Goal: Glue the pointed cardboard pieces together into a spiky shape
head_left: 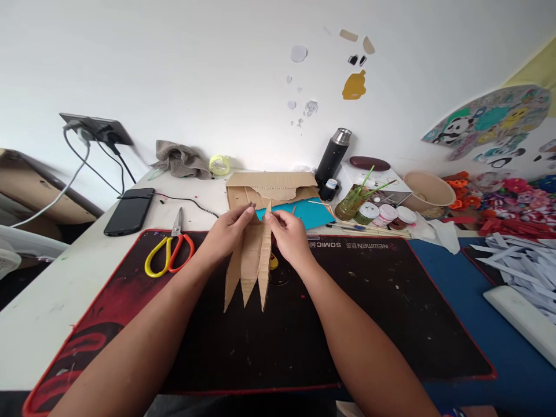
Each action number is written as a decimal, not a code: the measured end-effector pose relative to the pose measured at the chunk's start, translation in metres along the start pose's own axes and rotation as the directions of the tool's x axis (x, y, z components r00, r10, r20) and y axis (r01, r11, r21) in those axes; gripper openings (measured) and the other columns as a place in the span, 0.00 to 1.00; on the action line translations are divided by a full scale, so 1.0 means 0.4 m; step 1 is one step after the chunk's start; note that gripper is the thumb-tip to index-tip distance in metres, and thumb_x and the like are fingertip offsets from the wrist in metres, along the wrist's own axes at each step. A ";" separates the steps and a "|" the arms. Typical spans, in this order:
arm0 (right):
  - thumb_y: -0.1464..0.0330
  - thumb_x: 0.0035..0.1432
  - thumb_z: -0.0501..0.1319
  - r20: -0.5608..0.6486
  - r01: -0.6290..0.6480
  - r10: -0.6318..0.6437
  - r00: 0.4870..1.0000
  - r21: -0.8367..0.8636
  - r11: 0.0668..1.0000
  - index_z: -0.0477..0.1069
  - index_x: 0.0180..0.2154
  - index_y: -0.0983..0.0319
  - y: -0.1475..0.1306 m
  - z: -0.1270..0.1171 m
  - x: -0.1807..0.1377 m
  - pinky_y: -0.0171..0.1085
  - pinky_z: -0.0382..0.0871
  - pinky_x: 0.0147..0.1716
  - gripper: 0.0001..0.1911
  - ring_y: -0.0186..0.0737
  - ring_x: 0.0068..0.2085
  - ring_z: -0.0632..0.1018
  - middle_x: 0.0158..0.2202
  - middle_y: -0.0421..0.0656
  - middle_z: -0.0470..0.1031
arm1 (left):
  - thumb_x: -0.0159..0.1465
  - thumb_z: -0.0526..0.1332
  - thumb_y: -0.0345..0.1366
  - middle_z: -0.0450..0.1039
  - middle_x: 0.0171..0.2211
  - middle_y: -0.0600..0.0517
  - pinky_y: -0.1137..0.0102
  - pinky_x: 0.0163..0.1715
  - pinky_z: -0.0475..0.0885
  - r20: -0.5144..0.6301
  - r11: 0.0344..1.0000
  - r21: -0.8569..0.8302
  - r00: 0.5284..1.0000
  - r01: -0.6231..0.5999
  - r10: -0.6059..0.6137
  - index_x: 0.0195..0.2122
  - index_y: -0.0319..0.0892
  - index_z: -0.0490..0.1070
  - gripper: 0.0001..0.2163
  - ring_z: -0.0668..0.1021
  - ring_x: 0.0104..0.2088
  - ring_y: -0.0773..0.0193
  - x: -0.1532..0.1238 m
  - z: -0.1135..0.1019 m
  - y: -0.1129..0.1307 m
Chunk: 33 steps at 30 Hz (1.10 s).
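Note:
My left hand (228,231) and my right hand (289,234) both pinch the top of a brown cardboard piece (251,263) cut into three long pointed strips. The points hang down toward me over a black desk mat (369,313). My left fingers also hold a small dark thing at the top that I cannot make out. Scissors (170,250) with one yellow and one red handle lie on the mat, left of my left hand.
Behind my hands lie a flat cardboard sheet (271,188) and a teal sheet (310,213). A phone (129,211) lies at the left. A black flask (332,155), paint jars (382,214) and a jar of brushes (354,202) stand at the back right. White paper strips (521,263) pile at the right.

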State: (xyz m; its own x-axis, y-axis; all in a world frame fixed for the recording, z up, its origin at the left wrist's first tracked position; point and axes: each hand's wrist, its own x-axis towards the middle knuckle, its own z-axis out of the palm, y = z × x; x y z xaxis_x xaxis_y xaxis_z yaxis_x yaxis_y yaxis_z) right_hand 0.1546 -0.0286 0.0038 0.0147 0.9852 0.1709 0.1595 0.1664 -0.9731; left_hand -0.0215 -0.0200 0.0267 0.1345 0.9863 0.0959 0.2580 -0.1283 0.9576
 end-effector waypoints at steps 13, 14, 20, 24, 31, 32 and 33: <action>0.48 0.63 0.65 -0.138 -0.024 0.047 0.989 0.159 0.987 0.77 0.35 0.59 0.040 -0.042 0.046 0.36 0.69 0.35 0.21 0.41 0.36 0.77 0.33 0.41 0.78 | 0.57 0.73 0.47 0.82 0.34 0.50 0.65 0.33 0.76 0.339 0.981 -0.092 0.932 0.169 -0.129 0.44 0.44 0.79 0.18 0.83 0.38 0.49 -0.007 -0.033 0.009; 0.46 0.63 0.64 -0.109 -0.026 0.046 0.993 0.173 0.985 0.77 0.36 0.59 0.036 -0.040 0.043 0.36 0.69 0.34 0.22 0.41 0.35 0.77 0.32 0.41 0.77 | 0.58 0.72 0.47 0.83 0.36 0.50 0.65 0.34 0.76 0.304 0.982 -0.092 0.943 0.167 -0.132 0.45 0.44 0.79 0.18 0.83 0.39 0.49 -0.004 -0.034 0.005; 0.46 0.64 0.64 0.115 -0.073 0.058 0.992 0.129 0.989 0.75 0.36 0.58 0.018 -0.009 0.012 0.36 0.68 0.29 0.21 0.42 0.32 0.77 0.27 0.39 0.73 | 0.60 0.68 0.45 0.84 0.41 0.48 0.64 0.38 0.76 0.027 0.997 -0.051 0.998 0.065 -0.064 0.50 0.43 0.78 0.19 0.83 0.41 0.50 0.005 -0.036 -0.004; 0.54 0.63 0.67 0.161 -0.101 0.088 0.983 0.068 0.993 0.77 0.36 0.58 0.022 0.014 0.001 0.38 0.72 0.35 0.15 0.46 0.39 0.81 0.37 0.44 0.82 | 0.61 0.67 0.46 0.84 0.38 0.48 0.65 0.34 0.75 -0.015 0.999 0.019 0.999 0.046 -0.046 0.47 0.43 0.78 0.17 0.82 0.38 0.51 0.003 -0.029 -0.002; 0.58 0.64 0.66 0.150 -0.076 0.091 0.984 -0.101 0.992 0.76 0.34 0.59 0.003 0.015 -0.007 0.36 0.67 0.32 0.12 0.43 0.36 0.81 0.34 0.43 0.82 | 0.62 0.69 0.52 0.82 0.36 0.49 0.67 0.34 0.73 -0.086 0.999 -0.049 0.996 -0.006 0.001 0.41 0.43 0.80 0.17 0.81 0.37 0.54 0.009 -0.031 -0.011; 0.58 0.64 0.66 0.168 -0.054 0.081 0.982 -0.157 0.986 0.75 0.33 0.59 0.000 0.017 -0.010 0.36 0.65 0.30 0.12 0.43 0.35 0.80 0.32 0.42 0.81 | 0.61 0.71 0.53 0.83 0.37 0.49 0.67 0.34 0.73 -0.109 0.998 -0.065 0.994 0.006 -0.014 0.41 0.43 0.81 0.19 0.81 0.38 0.54 0.009 -0.034 -0.011; 0.58 0.64 0.66 0.192 -0.029 0.070 0.979 -0.211 0.977 0.74 0.31 0.59 -0.002 0.019 -0.014 0.35 0.63 0.29 0.13 0.42 0.33 0.79 0.31 0.41 0.80 | 0.59 0.72 0.54 0.84 0.38 0.48 0.67 0.36 0.74 -0.129 0.995 -0.094 0.991 0.025 -0.037 0.42 0.43 0.81 0.20 0.81 0.39 0.53 0.010 -0.037 -0.011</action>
State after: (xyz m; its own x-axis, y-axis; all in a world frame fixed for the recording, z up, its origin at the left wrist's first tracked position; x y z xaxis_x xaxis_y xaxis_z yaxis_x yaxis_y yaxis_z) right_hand 0.1469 -0.0341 0.0023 -0.1638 0.9840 0.0695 0.3633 0.1257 -0.9232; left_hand -0.0362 -0.0141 0.0270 0.0005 0.9955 0.0943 0.1701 -0.0930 0.9810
